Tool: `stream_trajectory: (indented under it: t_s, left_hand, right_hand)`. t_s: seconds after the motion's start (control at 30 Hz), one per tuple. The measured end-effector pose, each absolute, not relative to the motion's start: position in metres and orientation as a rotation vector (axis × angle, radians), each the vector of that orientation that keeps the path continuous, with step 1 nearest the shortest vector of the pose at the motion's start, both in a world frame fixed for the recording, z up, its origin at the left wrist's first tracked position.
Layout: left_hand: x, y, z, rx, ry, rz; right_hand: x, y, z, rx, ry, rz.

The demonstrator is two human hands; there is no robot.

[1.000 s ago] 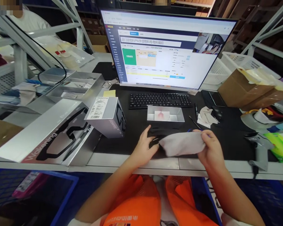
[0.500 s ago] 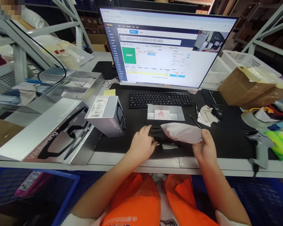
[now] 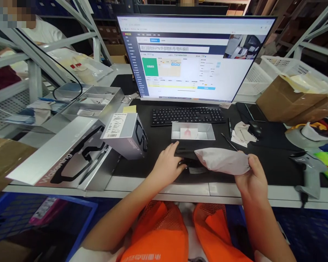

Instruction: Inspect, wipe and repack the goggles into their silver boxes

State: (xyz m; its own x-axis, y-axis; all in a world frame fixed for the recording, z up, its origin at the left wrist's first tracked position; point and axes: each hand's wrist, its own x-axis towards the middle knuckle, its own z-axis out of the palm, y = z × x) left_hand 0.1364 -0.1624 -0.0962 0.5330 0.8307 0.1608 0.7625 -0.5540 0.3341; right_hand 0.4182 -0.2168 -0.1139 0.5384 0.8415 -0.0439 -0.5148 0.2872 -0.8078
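My left hand [image 3: 168, 163] is closed on a dark pair of glasses [image 3: 190, 163] low over the black mat, thumb and fingers at their left end. Part of the frame is hidden by the hand and by the pouch. A soft grey pouch [image 3: 221, 160] lies across the right end of the glasses. My right hand [image 3: 253, 174] pinches that pouch at its right end, thumb on top. Just beyond the hands stands an open grey box tray [image 3: 207, 134] with a white card [image 3: 188, 133] in it. A grey printed box [image 3: 125, 140] stands left of my left hand.
A large open "Wakening" carton [image 3: 71, 160] lies at the left. Behind the tray are a keyboard [image 3: 187, 115] and a monitor [image 3: 186, 69]. To the right are crumpled paper [image 3: 243, 134], a mouse [image 3: 255, 128], a barcode scanner [image 3: 310, 174] and cardboard boxes [image 3: 287, 100].
My right hand has drawn the pouch to the right, away from my left hand. The left hand stays closed on the glasses. The view has shifted slightly.
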Motion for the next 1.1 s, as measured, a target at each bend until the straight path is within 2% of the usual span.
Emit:
stream_trajectory:
  t_s: [0.1, 0.2, 0.3, 0.5, 0.73, 0.87, 1.0, 1.1]
  left_hand:
    - [0.136, -0.164, -0.092, 2.837, 0.964, 0.524]
    - [0.139, -0.158, -0.085, 3.018, 0.643, 0.422]
    - [0.145, -0.149, -0.080, 3.085, 0.592, 0.330]
    - [0.157, -0.140, -0.084, 3.151, 0.459, 0.369]
    - [0.163, -0.143, -0.088, 2.966, 0.627, 0.553]
    - [0.157, -0.147, -0.088, 2.807, 0.908, 0.707]
    - [0.151, -0.151, -0.088, 2.811, 1.182, 0.617]
    - [0.147, -0.152, -0.089, 2.821, 1.221, 0.601]
  right_hand:
    - [0.420, -0.223, -0.115, -0.895, -0.439, 0.922]
    - [0.418, -0.223, -0.120, -0.893, -0.425, 0.917]
    - [0.416, -0.219, -0.126, -0.872, -0.403, 0.922]
    - [0.420, -0.214, -0.136, -0.840, -0.322, 0.916]
    - [0.419, -0.210, -0.142, -0.818, -0.294, 0.897]
    - [0.420, -0.208, -0.143, -0.818, -0.269, 0.889]
    - [0.422, -0.208, -0.143, -0.849, -0.290, 0.898]
    - [0.423, -0.209, -0.141, -0.850, -0.295, 0.905]
